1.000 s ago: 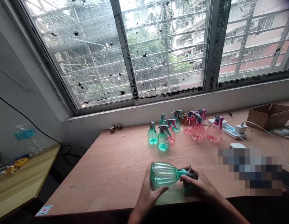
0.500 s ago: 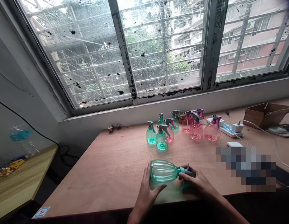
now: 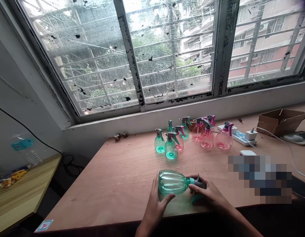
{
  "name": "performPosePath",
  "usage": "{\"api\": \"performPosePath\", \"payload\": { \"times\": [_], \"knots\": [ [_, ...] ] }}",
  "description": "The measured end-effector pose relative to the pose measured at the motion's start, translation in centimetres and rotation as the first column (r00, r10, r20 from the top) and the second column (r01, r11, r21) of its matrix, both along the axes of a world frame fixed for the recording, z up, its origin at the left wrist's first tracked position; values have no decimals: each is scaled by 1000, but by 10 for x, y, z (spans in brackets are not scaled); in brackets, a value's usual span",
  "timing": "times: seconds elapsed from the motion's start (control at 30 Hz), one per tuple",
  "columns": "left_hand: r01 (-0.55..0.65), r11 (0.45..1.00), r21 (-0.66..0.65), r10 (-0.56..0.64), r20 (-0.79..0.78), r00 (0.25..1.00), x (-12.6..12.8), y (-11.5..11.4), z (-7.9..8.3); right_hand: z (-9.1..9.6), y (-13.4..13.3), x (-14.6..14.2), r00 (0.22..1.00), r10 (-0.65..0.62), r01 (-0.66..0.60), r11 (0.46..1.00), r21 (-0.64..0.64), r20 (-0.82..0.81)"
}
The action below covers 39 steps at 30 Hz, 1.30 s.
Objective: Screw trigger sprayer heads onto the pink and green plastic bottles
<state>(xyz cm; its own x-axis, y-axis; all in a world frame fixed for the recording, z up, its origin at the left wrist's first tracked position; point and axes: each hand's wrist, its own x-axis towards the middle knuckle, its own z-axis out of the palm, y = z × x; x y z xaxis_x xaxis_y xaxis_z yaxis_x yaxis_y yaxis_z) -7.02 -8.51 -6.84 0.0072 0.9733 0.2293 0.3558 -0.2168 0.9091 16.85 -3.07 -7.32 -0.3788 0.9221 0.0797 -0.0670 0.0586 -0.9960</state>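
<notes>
A clear green spray bottle (image 3: pixel 172 182) lies on its side near the front edge of the wooden table (image 3: pixel 113 184), its base pointing left. My left hand (image 3: pixel 156 204) wraps round the bottle's body from below. My right hand (image 3: pixel 206 194) is closed on the grey and teal spray head (image 3: pixel 199 183) at the bottle's neck. Farther back stand several upright spray bottles, green ones (image 3: pixel 171 148) on the left and pink ones (image 3: pixel 208 138) on the right.
A white power strip with a plug (image 3: pixel 241 135) and cables lies behind the pink bottles. An open cardboard box (image 3: pixel 282 120) sits at the far right. A small white device (image 3: pixel 247 153) rests beside a blurred patch. A lower side table (image 3: pixel 21 194) stands at left below the window.
The view has shifted slightly. Both hands stay on the lying green bottle, with only a small turn of the bottle between them.
</notes>
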Motion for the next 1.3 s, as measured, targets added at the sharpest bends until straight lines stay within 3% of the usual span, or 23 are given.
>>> {"api": "performPosePath", "payload": {
  "times": [0.17,0.37,0.63,1.07,1.17,1.3],
  "knots": [
    [28,999,-26,-27,24,999,-3,0,-7,-1,0,0,1000,-8,8,1000,-2,-8],
    [41,999,-10,-41,63,997,-1,-2,-1,-3,1,-1,1000,4,-4,1000,10,-7],
    [-60,998,-5,60,118,991,-1,2,0,-5,1,-2,998,-61,61,998,7,-3],
    [2,1000,1,-2,119,993,-1,0,-3,-7,2,-1,1000,9,-9,1000,8,-14],
    [-14,1000,-21,17,162,987,-2,0,-3,-5,0,-2,1000,21,-21,1000,13,11],
    [-38,999,9,36,106,994,-1,0,1,-4,0,-3,999,10,-11,1000,19,32]
  ]
}}
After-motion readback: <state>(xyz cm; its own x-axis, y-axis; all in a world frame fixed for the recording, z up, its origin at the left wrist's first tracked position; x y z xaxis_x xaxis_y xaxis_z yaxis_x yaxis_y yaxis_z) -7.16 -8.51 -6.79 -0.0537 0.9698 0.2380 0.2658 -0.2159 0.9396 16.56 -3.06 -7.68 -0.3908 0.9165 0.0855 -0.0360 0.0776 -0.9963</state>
